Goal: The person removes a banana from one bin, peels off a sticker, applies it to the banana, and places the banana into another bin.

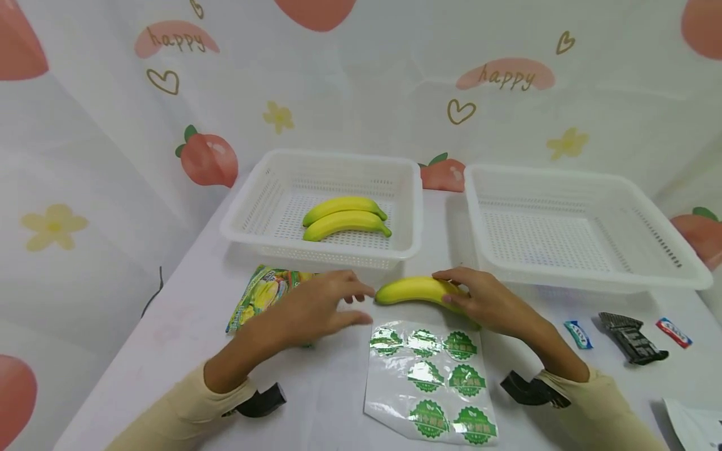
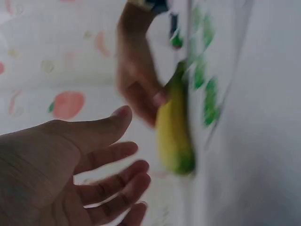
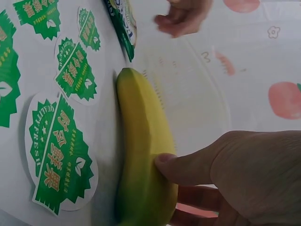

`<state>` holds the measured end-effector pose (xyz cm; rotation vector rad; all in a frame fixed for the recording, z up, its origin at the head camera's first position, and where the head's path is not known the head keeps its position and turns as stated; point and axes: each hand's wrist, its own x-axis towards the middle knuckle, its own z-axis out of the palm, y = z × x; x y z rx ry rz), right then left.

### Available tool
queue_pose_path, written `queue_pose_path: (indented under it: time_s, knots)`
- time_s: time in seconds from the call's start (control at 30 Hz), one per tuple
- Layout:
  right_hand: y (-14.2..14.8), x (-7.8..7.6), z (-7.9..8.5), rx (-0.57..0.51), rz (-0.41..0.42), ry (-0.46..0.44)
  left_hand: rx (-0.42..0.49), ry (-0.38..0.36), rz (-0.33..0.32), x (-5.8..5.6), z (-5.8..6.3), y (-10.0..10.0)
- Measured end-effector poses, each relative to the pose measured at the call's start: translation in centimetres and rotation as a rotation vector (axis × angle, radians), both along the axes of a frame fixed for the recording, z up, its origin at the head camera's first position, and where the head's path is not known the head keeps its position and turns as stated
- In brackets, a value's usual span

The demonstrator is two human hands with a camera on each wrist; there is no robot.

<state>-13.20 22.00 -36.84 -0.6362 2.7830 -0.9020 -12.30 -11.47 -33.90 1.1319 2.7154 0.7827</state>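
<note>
In the head view a yellow banana point(image 1: 414, 290) with greenish ends lies crosswise just behind a sheet of green round stickers point(image 1: 429, 382). My right hand point(image 1: 487, 300) grips the banana near its right end; the right wrist view shows the thumb point(image 3: 181, 165) on one side and fingers curled behind. Near the banana's left tip is my left hand point(image 1: 321, 307), its fingers spread and loosely bent, holding nothing. Beneath that hand and partly hidden by it lies a green and yellow printed packet point(image 1: 256, 297). Several stickers on the sheet bear "Quality Fresh" lettering.
A white basket point(image 1: 321, 250) at the back left holds two bananas point(image 1: 346, 222). Another white basket point(image 1: 586, 280) stands at the back right. Right of my right arm lie a blue-white wrapped piece point(image 1: 578, 335), a black wrapper point(image 1: 632, 338) and a red-blue wrapped piece point(image 1: 674, 332).
</note>
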Motion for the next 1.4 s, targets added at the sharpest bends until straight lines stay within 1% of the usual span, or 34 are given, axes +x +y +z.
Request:
queue_pose_path:
  time_s: [0.07,0.13,0.23,0.33,0.47,0.6,0.7,0.83,0.9,0.97,1.1,1.23,1.4]
  knots:
    - [-0.1,-0.1,-0.1,0.009,-0.012,0.012,-0.071,-0.095,-0.019,0.7,-1.0,1.0]
    - [-0.1,-0.1,-0.2,0.011,-0.024,0.021,-0.118,-0.152,-0.022,1.2,-2.1,1.9]
    - [-0.2,-0.2,-0.2,0.004,-0.03,0.032,-0.144,-0.174,-0.004,1.7,-3.4,2.6]
    - [-0.3,-0.2,-0.3,-0.009,-0.03,0.036,-0.148,-0.169,0.029,1.9,-4.1,2.8]
    - [-0.4,-0.2,-0.2,-0.009,-0.031,0.039,-0.133,-0.167,0.055,1.9,-4.6,2.8]
    - [-0.9,0.2,0.3,0.021,-0.019,0.04,-0.115,-0.199,0.068,1.8,-4.8,2.8]
    - [-1.5,0.8,0.8,0.044,0.003,0.063,-0.098,-0.217,0.071,1.7,-4.8,2.8]
    - [-2.4,2.0,1.0,0.002,0.086,0.135,-0.073,-0.215,0.063,1.4,-4.7,3.0]
    - [-2.9,2.6,1.0,-0.038,0.144,0.168,-0.041,-0.243,0.059,1.2,-4.6,3.0]
    - [-3.5,3.1,0.9,-0.064,0.198,0.199,0.006,-0.297,0.044,1.0,-4.6,3.0]
    - [-4.5,4.0,0.6,-0.066,0.276,0.228,0.106,-0.464,0.026,0.4,-4.4,2.8]
    - [-5.2,4.4,0.3,-0.034,0.305,0.207,0.189,-0.633,0.017,0.0,-4.2,2.5]
    - [-5.3,4.1,-0.3,-0.037,0.336,0.183,0.303,-0.819,-0.018,-0.2,-3.9,2.3]
